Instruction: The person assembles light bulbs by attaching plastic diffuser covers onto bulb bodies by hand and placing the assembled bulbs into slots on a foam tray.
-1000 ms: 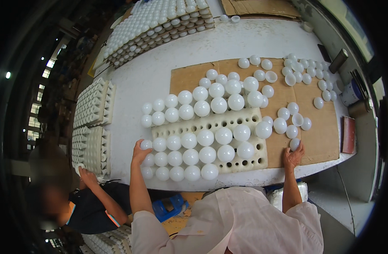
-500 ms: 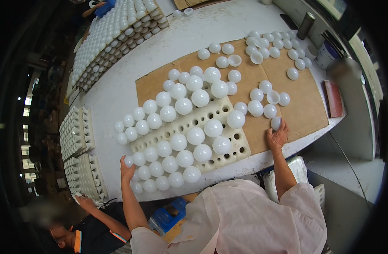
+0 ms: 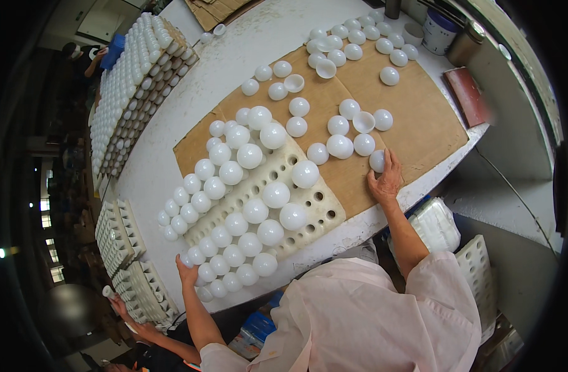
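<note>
White, glossy dome covers (image 3: pixel 270 233) stand in rows on a cream tray (image 3: pixel 326 214) with round holes. My left hand (image 3: pixel 186 273) is at the tray's left end, its fingers closed around a small-looking white dome. My right hand (image 3: pixel 387 181) rests on the brown cardboard (image 3: pixel 414 133) to the right of the tray. Its thumb and fingers grip another white dome (image 3: pixel 377 161), which sits close beside a loose group of domes. In that group one hollow dome (image 3: pixel 363 122) lies with its open side up.
More domes (image 3: pixel 337 57) lie at the cardboard's far side. Stacked trays full of domes (image 3: pixel 126 93) stand far left, with empty-looking trays (image 3: pixel 113 235) nearer. A co-worker's hand (image 3: pixel 119 307) holds a white piece at lower left. A red flat object (image 3: pixel 469 96), bucket (image 3: pixel 439 31) and flask (image 3: pixel 467 43) stand right.
The whole view has shifted and turned, moving the table contents leftward in the picture. Both my hands keep their places at the same domes. The co-worker's hand now holds up a white piece.
</note>
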Demonstrator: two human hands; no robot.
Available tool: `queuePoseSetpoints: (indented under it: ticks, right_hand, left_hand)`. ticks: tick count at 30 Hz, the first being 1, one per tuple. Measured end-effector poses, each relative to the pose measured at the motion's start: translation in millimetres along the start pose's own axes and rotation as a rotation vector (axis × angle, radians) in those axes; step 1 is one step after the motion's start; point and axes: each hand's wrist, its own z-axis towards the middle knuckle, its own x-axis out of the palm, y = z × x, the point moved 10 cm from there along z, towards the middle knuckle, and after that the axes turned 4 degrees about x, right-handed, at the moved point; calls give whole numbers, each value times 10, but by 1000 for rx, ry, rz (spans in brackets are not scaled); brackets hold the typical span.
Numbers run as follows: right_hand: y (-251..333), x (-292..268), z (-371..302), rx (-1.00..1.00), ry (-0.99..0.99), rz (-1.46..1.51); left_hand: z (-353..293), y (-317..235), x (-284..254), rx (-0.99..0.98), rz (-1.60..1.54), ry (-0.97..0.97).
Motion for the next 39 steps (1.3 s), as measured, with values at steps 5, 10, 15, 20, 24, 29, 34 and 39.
queuePoseSetpoints:
  ticks: [5,10,15,20,24,29,34,39]
  right_hand:
    - [-9,-18,17,9,13,11]
    - [-30,-69,25,6,0,41]
    - [-50,-38,24,6,19,67]
    - [-65,-50,32,11,20,87]
    - [-62,-48,25,6,33,95]
    - [-56,-44,36,-2,43,98]
    - [-59,-41,39,-9,48,104]
    - [-55,-97,56,-17,27,168]
  left_hand:
    - [4,-23,-99,53,128,21]
    - [-140,-226,-119,8,97,94]
    - [-195,-367,-301,109,270,-73]
    - [-245,-941,-441,156,116,-296]
    - [-468,-2012,-269,385,-9,-321]
    - [-668,-2896,35,583,-16,-226]
    - [-780,-3286,237,622,2,-148]
    - [-912,-3476,368,585,-29,-89]
